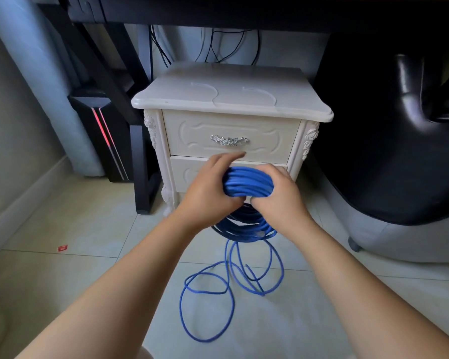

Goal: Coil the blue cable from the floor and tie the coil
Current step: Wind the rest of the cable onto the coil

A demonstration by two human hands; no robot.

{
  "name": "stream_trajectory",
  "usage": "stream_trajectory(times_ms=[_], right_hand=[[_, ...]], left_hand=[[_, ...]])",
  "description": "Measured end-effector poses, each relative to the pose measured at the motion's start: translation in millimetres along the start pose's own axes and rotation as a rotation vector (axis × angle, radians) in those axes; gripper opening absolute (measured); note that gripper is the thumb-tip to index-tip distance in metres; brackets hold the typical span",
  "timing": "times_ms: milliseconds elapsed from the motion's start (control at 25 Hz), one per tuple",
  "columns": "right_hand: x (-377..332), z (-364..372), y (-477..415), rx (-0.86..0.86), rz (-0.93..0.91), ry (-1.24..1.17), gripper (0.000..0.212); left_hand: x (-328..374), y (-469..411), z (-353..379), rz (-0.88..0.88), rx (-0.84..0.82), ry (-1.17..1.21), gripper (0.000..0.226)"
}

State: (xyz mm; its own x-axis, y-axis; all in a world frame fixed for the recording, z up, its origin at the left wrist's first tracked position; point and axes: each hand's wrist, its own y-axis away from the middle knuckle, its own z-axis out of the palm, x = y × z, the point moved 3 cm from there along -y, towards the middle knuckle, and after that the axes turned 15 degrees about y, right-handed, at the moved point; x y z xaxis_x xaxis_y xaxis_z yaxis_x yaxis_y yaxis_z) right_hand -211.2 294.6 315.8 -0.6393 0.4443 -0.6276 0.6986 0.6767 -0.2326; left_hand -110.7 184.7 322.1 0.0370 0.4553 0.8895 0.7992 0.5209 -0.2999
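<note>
**BLUE CABLE: COILING IN HAND, TIE NOT YET DONE**

**Loc.:** coil held in the air just in front of the lower drawer of a white nightstand. More turns hang below the hands. Rest of the blue cable lies in loose, crossing loops on the tiled floor, close to the person.

**Hands:** left hand grips the coil's left side, thumb under, fingers reaching over the far side. right hand is wrapped round the right side, fingers curled over the top, thumb beneath. Neither is free.

**Status (est.):** most turns gathered, several floor loops to go. No strap or tie visible.

**Handling notes (judgement):**
- Use one hand as anchor and feed w/ the other; don't release both.
- Floor loops overlap, so draw slack slowly or a crossing may pull into a knot.
- Match each new turn to the size of the existing ones.
- Jacket prob. springy, so the bundle may fan open if the grip loosens.
- Save the tail end to wrap round the bundle.

**Nearby, n/a to job:** PC tower w/ red light at left, black chair at right, dark cords behind the nightstand.
</note>
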Motion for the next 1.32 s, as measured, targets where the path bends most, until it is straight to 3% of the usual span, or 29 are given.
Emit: stream_trajectory(times_ms=[80,200,280,400,640,880,1080,1200,1320], right_hand=[[-4,5,2,-0.021,-0.087,0.104,0.045],[-4,7,4,-0.009,-0.097,0.141,0.043],[-5,6,5,0.01,-0.1,0.109,0.044],[-7,1,4,0.016,-0.085,0.018,0.052],[5,-4,0,-0.257,0.109,-0.398,0.051],[14,7,-1,-0.3,0.285,-0.75,0.049],[8,28,10,-0.371,0.262,-0.825,0.056],[5,34,15,-0.307,0.285,-0.839,0.056],[12,37,12,-0.173,0.444,-0.906,0.041]], left_hand=[[1,2,1,0.031,-0.04,-0.157,0.064],[4,3,-2,-0.007,0.018,-0.176,0.031],[5,4,-2,-0.031,0.046,-0.127,0.023],[2,5,-3,-0.137,0.088,0.036,0.024],[-2,4,-7,-0.319,0.228,0.346,0.028],[-14,4,-10,-0.547,0.428,0.698,0.025],[-20,6,-11,-0.632,0.565,0.894,0.022],[-18,11,-3,-0.627,0.594,1.032,0.028],[-13,16,8,-0.636,0.476,1.083,0.022]])
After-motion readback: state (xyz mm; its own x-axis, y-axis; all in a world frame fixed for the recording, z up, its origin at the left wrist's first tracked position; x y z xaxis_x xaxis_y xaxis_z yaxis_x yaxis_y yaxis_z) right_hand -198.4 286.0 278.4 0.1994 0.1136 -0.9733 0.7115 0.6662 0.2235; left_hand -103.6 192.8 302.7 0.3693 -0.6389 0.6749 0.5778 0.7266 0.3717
